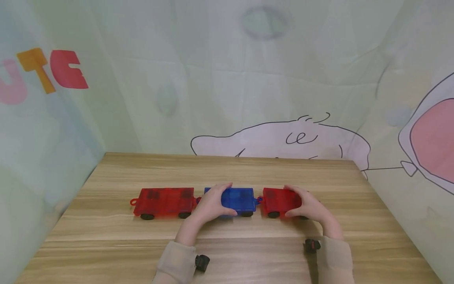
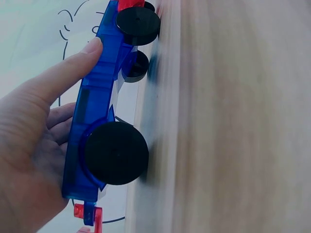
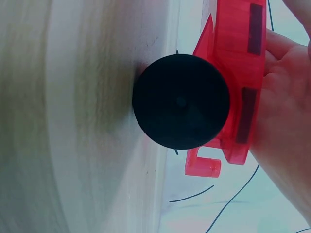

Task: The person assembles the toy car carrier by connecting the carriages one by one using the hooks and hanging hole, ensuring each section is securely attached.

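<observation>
Three see-through toy train cars with black wheels stand in a row on the table. My left hand [image 1: 212,203] spans the blue car [image 1: 239,199] from above, thumb on the near side and fingers at the far edge. The thumb [image 2: 73,68] lies along the blue side wall in the left wrist view. With my right hand [image 1: 309,206] I grip the right red car [image 1: 276,200] the same way; its right end is partly hidden. Between these two cars, a blue hook [image 1: 257,200] meets a red ring. Left of my left hand sits the other red car [image 1: 164,201].
A wood-grain table [image 1: 227,169] carries the row across its middle. Behind it hangs a pale printed cloth [image 1: 142,98], which also closes off both sides. A small black device [image 1: 202,262] is worn at the left wrist, another black device [image 1: 313,245] at the right.
</observation>
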{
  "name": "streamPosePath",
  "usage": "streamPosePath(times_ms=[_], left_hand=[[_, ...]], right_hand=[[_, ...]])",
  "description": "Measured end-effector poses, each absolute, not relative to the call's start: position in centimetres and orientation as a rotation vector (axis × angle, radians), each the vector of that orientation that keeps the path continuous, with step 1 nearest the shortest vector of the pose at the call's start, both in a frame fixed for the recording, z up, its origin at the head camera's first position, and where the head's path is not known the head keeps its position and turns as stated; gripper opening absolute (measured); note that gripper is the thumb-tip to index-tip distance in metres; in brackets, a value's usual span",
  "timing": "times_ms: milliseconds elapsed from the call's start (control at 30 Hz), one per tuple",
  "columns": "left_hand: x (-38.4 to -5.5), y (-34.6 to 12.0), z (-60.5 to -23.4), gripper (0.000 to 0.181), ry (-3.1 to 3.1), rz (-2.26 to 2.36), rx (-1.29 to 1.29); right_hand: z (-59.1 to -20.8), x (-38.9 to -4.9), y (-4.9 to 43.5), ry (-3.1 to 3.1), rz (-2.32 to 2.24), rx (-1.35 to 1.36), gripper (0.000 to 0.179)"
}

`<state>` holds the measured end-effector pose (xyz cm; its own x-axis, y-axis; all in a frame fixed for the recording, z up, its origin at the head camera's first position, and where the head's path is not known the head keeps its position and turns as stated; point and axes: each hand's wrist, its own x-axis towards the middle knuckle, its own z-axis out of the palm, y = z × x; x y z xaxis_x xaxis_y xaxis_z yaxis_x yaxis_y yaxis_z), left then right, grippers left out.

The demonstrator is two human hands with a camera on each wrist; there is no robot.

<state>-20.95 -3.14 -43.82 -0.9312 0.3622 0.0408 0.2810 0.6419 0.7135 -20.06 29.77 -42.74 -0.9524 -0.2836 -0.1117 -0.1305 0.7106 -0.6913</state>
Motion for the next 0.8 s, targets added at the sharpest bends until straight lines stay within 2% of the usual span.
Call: streamPosePath(times_ms=[800], left_hand=[[-20.97, -3.25, -43.83, 0.087, 2.749, 1.157, 0.559]], right_hand=[[-42.71, -20.15, 29.56, 2.690, -1.079, -0.322, 0.088]])
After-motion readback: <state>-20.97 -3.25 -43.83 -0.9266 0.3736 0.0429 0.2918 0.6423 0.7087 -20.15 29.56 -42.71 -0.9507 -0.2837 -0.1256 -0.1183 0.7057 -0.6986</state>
